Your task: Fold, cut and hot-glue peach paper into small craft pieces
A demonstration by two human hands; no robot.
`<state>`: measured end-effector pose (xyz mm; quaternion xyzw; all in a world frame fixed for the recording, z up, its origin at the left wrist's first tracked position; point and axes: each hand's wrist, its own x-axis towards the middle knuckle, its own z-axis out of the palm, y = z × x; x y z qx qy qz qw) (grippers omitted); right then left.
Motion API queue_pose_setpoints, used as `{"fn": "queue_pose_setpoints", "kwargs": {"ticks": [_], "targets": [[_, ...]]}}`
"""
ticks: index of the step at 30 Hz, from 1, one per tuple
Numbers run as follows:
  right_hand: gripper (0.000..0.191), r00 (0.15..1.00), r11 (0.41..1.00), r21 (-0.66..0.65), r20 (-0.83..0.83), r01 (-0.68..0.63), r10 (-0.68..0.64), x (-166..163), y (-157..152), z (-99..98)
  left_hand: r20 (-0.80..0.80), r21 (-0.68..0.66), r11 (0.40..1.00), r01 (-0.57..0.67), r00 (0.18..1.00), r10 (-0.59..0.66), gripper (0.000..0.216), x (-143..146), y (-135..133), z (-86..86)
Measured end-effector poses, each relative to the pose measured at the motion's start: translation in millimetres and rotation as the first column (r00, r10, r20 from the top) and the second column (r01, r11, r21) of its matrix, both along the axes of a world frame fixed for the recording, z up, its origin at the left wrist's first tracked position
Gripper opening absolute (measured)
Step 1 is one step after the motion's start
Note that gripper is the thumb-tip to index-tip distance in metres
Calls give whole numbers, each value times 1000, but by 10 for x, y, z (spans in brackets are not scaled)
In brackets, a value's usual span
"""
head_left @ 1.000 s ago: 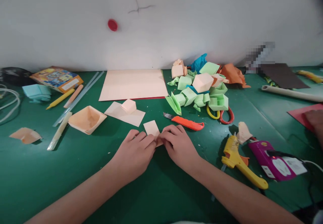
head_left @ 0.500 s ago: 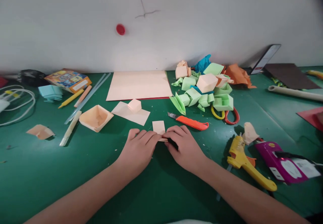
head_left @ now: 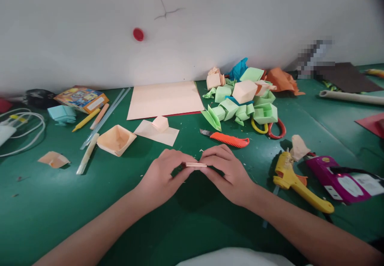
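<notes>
Between my two hands is a small folded piece of peach paper (head_left: pixel 196 165), seen edge-on with its layers showing. My left hand (head_left: pixel 168 170) pinches its left end between thumb and fingers. At the right end, my right hand (head_left: pixel 225 174) grips it the same way. Just beyond lies an orange utility knife (head_left: pixel 229 139) with its blade out. To the left of it rest a flat peach paper piece with a small folded shape (head_left: pixel 160 123) on top and an open folded paper box (head_left: pixel 117 140).
A peach sheet (head_left: pixel 165 100) lies by the wall. Folded green and peach paper pieces (head_left: pixel 246 92) are heaped over scissors (head_left: pixel 276 129). At right are a yellow glue gun (head_left: pixel 297 186) and a purple power strip (head_left: pixel 337 178). Glue sticks, crayons and a cable (head_left: pixel 36 134) lie left.
The folded paper has been brought up edge-on between both hands, and its flat square part no longer shows on the table. The view has shifted slightly.
</notes>
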<state>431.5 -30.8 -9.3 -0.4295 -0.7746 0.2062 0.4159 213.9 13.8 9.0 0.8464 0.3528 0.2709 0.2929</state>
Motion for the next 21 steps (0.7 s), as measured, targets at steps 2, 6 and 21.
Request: {"fn": "queue_pose_setpoints", "kwargs": {"ticks": [2, 6, 21], "targets": [[13, 998, 999, -52, -62, -10, 7, 5, -64, 75, 60, -244, 969, -46, 996, 62, 14, 20, -17, 58], [16, 969, 960, -259, -244, -106, 41, 37, -158, 214, 213, -592, 805, 42, 971, 106, 21, 96, -79, 139], [10, 909, 1000, 2, 417, -4, 2, 121, -39, -75, -174, -280, 958, -54, 985, 4, 14, 56, -16, -107]]}}
